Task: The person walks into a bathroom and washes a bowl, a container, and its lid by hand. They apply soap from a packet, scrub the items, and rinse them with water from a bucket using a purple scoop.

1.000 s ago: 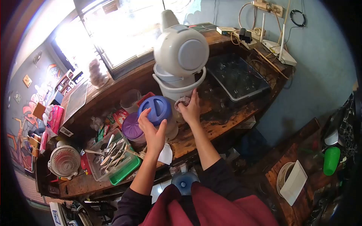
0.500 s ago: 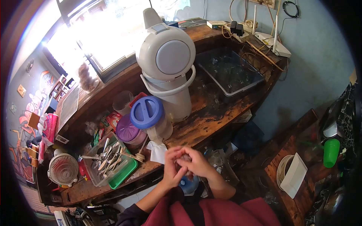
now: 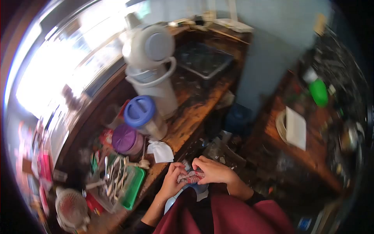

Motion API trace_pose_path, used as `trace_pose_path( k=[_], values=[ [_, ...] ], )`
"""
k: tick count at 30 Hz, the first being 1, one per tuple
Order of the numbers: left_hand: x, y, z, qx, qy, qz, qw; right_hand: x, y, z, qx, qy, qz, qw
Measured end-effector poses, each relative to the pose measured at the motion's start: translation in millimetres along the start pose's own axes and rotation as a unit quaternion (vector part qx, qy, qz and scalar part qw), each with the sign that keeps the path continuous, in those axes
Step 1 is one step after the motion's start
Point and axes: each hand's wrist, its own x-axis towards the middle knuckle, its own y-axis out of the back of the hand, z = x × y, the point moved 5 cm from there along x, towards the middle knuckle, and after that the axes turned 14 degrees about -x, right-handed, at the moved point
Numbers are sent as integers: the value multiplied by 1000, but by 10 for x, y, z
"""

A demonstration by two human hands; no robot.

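A small crumpled cloth (image 3: 191, 178) with a red and white pattern is bunched between both hands, close to my body. My left hand (image 3: 172, 182) grips its left side with curled fingers. On the other side, my right hand (image 3: 214, 171) pinches the cloth, fingers bent over it. Just beyond the hands, a white paper or tissue (image 3: 160, 151) hangs at the counter edge. Beneath them, a blue rounded object (image 3: 198, 188) is partly hidden.
On the wooden counter (image 3: 191, 130) stand a white thermos pot (image 3: 156, 89), a blue-lidded pitcher (image 3: 141, 113), a purple-lidded container (image 3: 126, 139) and a cutlery tray (image 3: 134, 187). A lower table at right holds a white tray (image 3: 296, 128). A fan (image 3: 72, 208) sits at lower left.
My hands have come apart from being clasped together, and the patterned cloth now shows between them. The head view has turned right, so the counter things appear farther left and blurred.
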Motion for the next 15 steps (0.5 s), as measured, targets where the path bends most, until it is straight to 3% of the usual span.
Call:
trace_pose_path(
  k=[3,4,5,7,9,11,13,15],
  values=[
    [-202,-82,-82,-104,7,-33,994,-366,-281,-130,-18,-135,114,984],
    [-269,-105,-30,-37,-55,-23,998,-543,-394,-250,-4,-177,180,968],
    [-349,-164,36,-53,-76,-84,992,-720,-585,-335,4,-227,219,949],
    [-486,-280,228,-12,-134,-102,986,-1071,-870,-560,-114,-211,366,899],
    [-599,-525,282,-105,-149,-165,969,-1444,-1146,-768,-124,-284,370,876],
    [-814,-845,357,-188,-36,-321,927,-1832,-1359,-1016,-107,-326,411,845],
    [-1031,-1069,580,-195,-100,-360,907,-2203,-1425,-1353,-108,-358,416,829],
    [-1323,-1342,729,-276,19,-409,870,-2580,-1426,-1809,-51,-384,473,791]
  ],
)
